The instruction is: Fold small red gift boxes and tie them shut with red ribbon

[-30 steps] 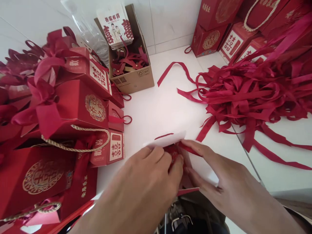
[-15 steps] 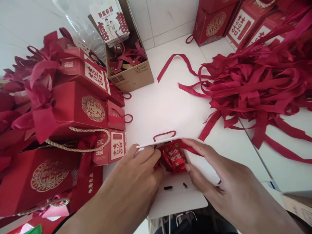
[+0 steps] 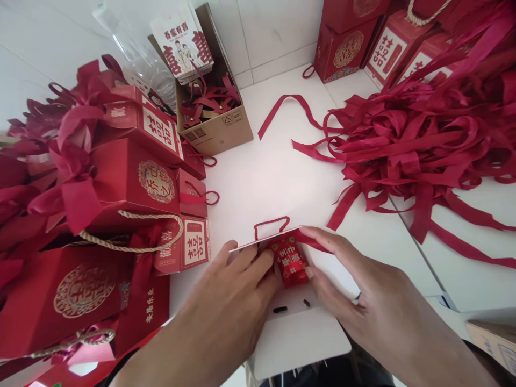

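Observation:
Near the table's front edge an opened box (image 3: 302,336) shows its white inside, with a red cord loop at its far edge. In it lies a shiny red packet (image 3: 289,262) with pale characters. My left hand (image 3: 237,293) reaches over the far flap, its fingers curled into the box left of the packet; what the fingertips touch is hidden. My right hand (image 3: 363,290) pinches the box's right side, index finger on the far edge and thumb inside beside the packet. Two small dark cord ends poke through the near panel.
Red gift boxes with bows (image 3: 133,172) crowd the left. A cardboard carton (image 3: 220,131) with cards (image 3: 183,45) stands at the back. A heap of red ribbons (image 3: 415,145) covers the right, before more red boxes (image 3: 342,51).
The left hand's fingers have shifted slightly, and more of the red packet shows. The near flap of the box has tipped a little lower. The view has moved slightly.

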`<act>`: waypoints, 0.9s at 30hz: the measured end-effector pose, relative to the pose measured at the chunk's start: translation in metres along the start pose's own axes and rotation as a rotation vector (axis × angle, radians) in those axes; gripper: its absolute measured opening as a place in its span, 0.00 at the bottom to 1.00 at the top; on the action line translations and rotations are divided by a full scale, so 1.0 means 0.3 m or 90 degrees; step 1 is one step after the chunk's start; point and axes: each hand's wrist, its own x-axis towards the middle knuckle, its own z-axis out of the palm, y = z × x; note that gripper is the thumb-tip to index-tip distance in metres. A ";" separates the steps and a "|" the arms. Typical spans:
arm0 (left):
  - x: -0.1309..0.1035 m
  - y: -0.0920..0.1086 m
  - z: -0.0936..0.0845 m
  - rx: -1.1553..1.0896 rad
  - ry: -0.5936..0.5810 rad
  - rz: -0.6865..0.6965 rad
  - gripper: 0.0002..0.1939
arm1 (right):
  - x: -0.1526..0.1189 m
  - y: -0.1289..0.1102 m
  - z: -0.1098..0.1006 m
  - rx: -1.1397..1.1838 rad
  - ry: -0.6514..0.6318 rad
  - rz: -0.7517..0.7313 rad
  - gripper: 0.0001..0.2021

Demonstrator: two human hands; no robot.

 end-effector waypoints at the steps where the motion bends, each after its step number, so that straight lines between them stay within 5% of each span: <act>1: -0.001 0.001 0.000 0.008 0.002 0.007 0.08 | 0.001 -0.002 -0.002 -0.002 -0.002 -0.001 0.20; 6: 0.006 0.018 -0.010 0.023 -0.001 0.032 0.16 | -0.001 -0.009 -0.008 -0.004 0.007 0.015 0.20; 13: 0.015 0.033 0.004 0.012 -0.002 0.040 0.09 | 0.009 -0.016 -0.010 0.001 0.008 0.026 0.20; 27: 0.029 0.059 0.016 0.018 -0.032 0.020 0.16 | -0.007 0.000 0.007 0.017 -0.001 0.052 0.21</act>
